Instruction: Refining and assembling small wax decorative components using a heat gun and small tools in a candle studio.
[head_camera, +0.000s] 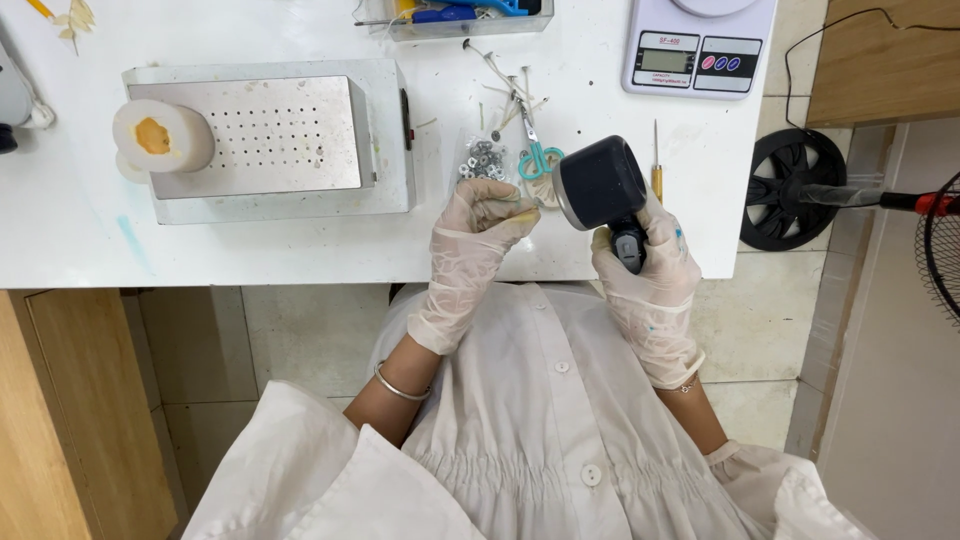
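Held upright in the gloved right hand (648, 275): a black rubber mallet with a short dark grip and a steel-rimmed face (600, 183), fingers wrapped tight round the handle, head raised just above the near edge of the white worktable (300, 250). Long axis of the handle running away from the body; barrel of the head lying crosswise, its face turned left toward the other hand. Just to the left, close but not touching: the gloved left hand (480, 225), fingers curled and pinched together on something small and pale yellowish at the fingertips, too small to identify. Wrist of that hand bent, forearm rising from the lap. Directly beyond the left fingers, a small clear bag of metal nuts (481, 160) and teal-handled scissors (538, 155); further left, a white box with a perforated metal top (270, 135).
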